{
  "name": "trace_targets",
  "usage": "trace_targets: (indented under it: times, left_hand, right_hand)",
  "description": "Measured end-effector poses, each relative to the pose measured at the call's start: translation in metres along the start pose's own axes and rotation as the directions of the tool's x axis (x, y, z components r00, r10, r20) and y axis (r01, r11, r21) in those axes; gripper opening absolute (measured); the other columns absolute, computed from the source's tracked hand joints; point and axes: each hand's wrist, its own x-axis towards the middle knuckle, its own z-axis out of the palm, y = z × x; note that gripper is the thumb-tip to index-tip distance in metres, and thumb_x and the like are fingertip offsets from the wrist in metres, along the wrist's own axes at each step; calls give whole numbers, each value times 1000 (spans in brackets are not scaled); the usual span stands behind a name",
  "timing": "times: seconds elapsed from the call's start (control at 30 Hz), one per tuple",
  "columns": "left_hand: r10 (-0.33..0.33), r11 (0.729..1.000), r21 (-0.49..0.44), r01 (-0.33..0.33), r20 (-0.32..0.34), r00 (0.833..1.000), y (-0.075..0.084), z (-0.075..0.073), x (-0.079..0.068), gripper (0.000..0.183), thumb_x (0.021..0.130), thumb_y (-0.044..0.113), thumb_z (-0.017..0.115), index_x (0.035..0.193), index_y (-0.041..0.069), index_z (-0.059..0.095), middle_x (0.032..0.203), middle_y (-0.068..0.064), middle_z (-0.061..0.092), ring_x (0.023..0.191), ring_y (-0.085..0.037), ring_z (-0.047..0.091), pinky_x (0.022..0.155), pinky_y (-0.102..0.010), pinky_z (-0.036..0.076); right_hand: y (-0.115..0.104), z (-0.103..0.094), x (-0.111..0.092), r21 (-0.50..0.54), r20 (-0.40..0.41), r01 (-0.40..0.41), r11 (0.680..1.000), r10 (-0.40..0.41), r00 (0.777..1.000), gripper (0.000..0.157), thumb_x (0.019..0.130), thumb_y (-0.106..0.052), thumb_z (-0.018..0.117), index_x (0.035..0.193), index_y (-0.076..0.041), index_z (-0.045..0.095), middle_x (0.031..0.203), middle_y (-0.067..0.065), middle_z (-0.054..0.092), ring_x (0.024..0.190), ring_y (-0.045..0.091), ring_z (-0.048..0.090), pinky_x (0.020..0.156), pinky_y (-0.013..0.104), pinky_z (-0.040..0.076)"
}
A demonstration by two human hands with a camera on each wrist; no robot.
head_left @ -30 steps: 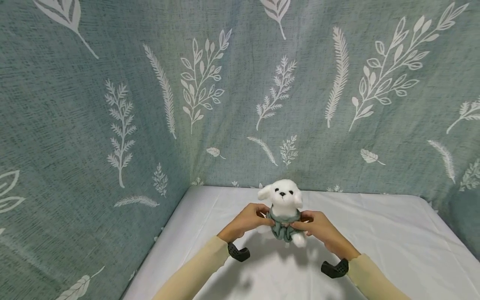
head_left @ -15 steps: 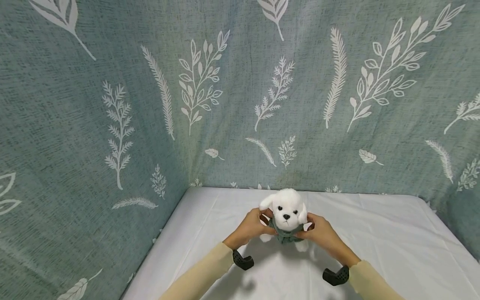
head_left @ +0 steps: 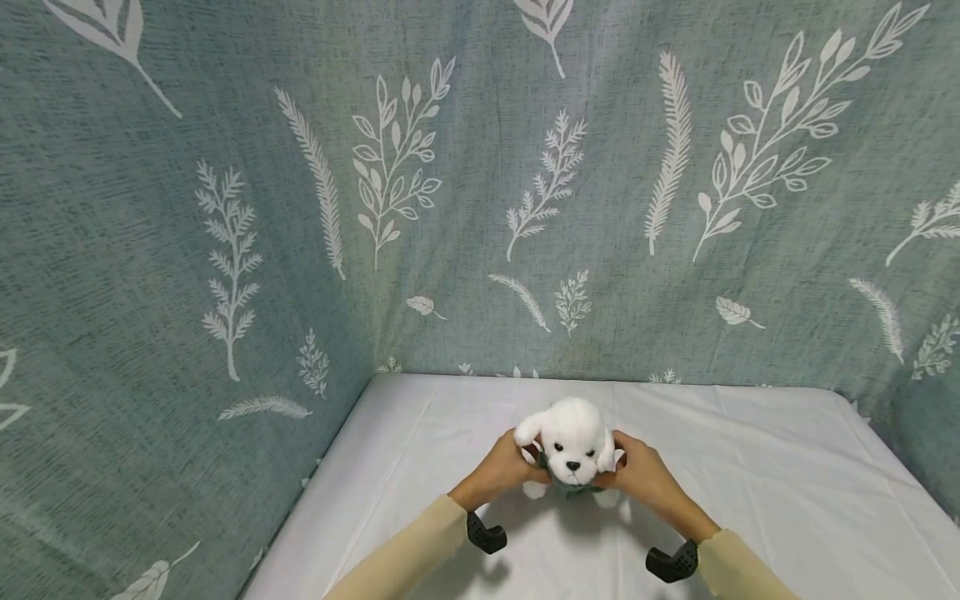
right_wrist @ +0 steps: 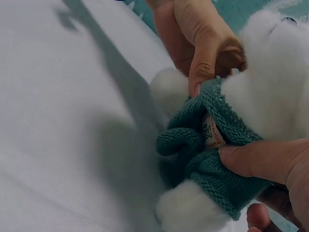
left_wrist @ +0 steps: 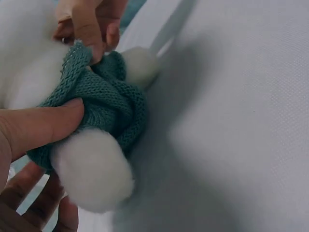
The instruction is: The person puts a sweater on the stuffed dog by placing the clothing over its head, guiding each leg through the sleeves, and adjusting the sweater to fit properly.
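A white plush dog (head_left: 573, 429) with dark eyes and a black nose is held between both hands, its face tilted downward in the head view. Its green knitted garment (left_wrist: 108, 96) is bunched under the chin. My left hand (head_left: 510, 462) grips one side, the thumb pressing the knit and the fingers behind. On the other side my right hand (head_left: 637, 471) grips likewise, its thumb beside a small printed label (right_wrist: 211, 133) in the right wrist view. White paws stick out below the knit. Whether the paws touch the cloth is unclear.
A white cloth (head_left: 750, 467) covers the table. Green fabric with white leaf prints (head_left: 480, 183) hangs behind and at the sides. Black bands (head_left: 486, 533) sit at both wrists below pale sleeves.
The plush dog has tipped forward and come down slightly, so its head now hides most of the green garment in the head view. Both hands have lowered with it, keeping their grip.
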Motion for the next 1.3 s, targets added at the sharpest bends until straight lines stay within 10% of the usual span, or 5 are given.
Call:
trace_targets:
  times: [0.4, 0.73, 0.87, 1.0, 1.3]
  left_hand:
    - [51, 999, 0, -51, 61, 997, -4, -3, -1, 59, 74, 0, 91, 123, 22, 66, 107, 3, 64, 95, -24, 61, 79, -35, 54]
    - [-21, 999, 46, 11, 206, 978, 15, -54, -2, 67, 80, 17, 91, 134, 15, 52, 120, -5, 57, 108, -25, 56, 87, -38, 50]
    - [32, 980, 186, -76, 228, 973, 41, -67, -1, 67, 84, 29, 88, 138, 17, 50, 127, -7, 54, 110, -21, 55, 88, -39, 50]
    - [125, 880, 422, -220, 240, 963, 77, -59, 3, 63, 89, 44, 81, 138, 18, 52, 129, -8, 54, 109, -18, 55, 88, -36, 50]
    - [140, 487, 831, -271, 232, 963, 125, -7, 5, 76, 84, 77, 65, 139, 25, 53, 117, -2, 54, 91, -14, 54, 65, -30, 49]
  right_hand:
    - [-1, 2, -2, 0, 8, -17, 1000, 17, 1000, 62, 76, -14, 91, 131, -9, 64, 117, 5, 64, 64, 23, 52, 59, 37, 43]
    - [-2, -10, -4, -26, 103, 32, 999, -30, 994, 51, 79, -24, 90, 124, -14, 67, 121, 5, 65, 81, 22, 56, 66, 38, 46]
    - [-1, -19, -7, -41, 149, 54, 998, -47, 988, 51, 82, -27, 88, 126, -14, 67, 123, 7, 64, 87, 23, 54, 67, 39, 46]
    - [1, -26, -9, -35, 169, 29, 999, -23, 985, 51, 83, -29, 87, 127, -14, 66, 123, 8, 64, 89, 24, 53, 68, 39, 46]
    - [8, -26, -11, 0, 198, -9, 1000, 9, 980, 52, 86, -33, 85, 128, -10, 64, 122, 10, 64, 90, 24, 60, 72, 41, 54]
